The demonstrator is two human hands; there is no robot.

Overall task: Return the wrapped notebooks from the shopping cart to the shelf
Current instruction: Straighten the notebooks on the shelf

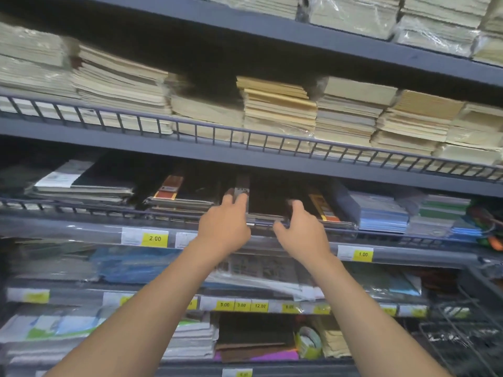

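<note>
A stack of dark wrapped notebooks (268, 198) lies on the middle shelf (272, 239) behind its wire rail, with a silver band on its left part. My left hand (224, 223) reaches over the rail and its fingers curl on the stack's left front corner. My right hand (300, 229) grips the stack's right front edge, thumb under the front and fingers on top. Both arms stretch up from the bottom of the view. The shopping cart (462, 333) shows as dark wire at the lower right.
More wrapped dark notebooks (181, 195) sit left of the stack and blue ones (379, 213) to its right. Pale notebook piles (277, 110) fill the shelf above. Yellow price tags (154, 238) line the shelf edges. Lower shelves hold more stationery.
</note>
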